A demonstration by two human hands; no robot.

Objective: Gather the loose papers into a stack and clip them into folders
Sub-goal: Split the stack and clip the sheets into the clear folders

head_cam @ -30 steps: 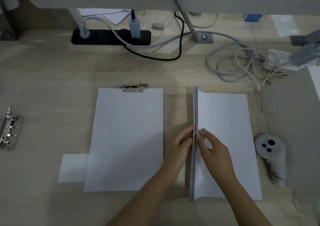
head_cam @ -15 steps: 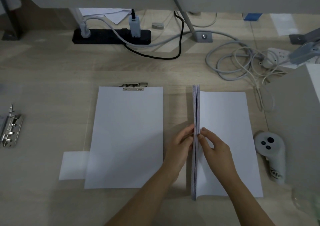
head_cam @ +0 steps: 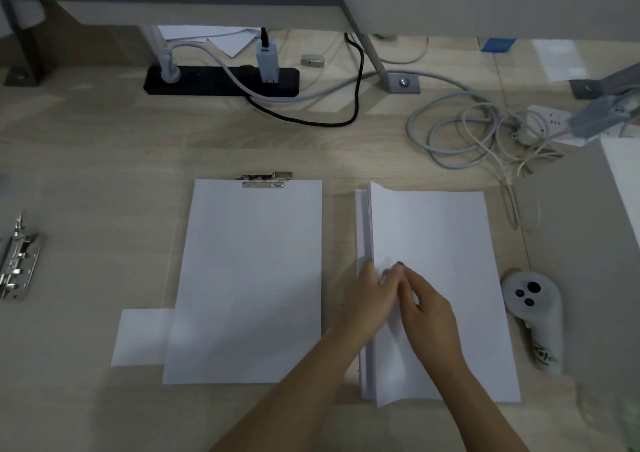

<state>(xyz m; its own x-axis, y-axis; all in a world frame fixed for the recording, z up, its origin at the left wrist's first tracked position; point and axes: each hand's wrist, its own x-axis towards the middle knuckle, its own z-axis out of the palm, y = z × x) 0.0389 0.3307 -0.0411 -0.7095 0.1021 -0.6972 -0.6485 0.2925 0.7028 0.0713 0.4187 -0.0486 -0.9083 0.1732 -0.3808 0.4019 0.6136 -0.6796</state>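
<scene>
You are squaring the paper stack (head_cam: 433, 278) at four o'clock, left hand (head_cam: 372, 299) and right hand (head_cam: 427, 309) pinching its raised sheets; next, clipping needs aligned edges.

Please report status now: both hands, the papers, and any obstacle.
Left hand and right hand both on paper stack, pinching its raised left edge. Clipboard already clipped. White controller beside stack, apart.

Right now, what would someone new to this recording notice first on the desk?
Two hands meet at the left edge of a thick paper stack: the left hand and right hand hold its top sheets partly raised. Left of it lies a clipboard with paper under its metal clip. Tangled cables crowd the far right, and a white controller lies beside the stack.
</scene>
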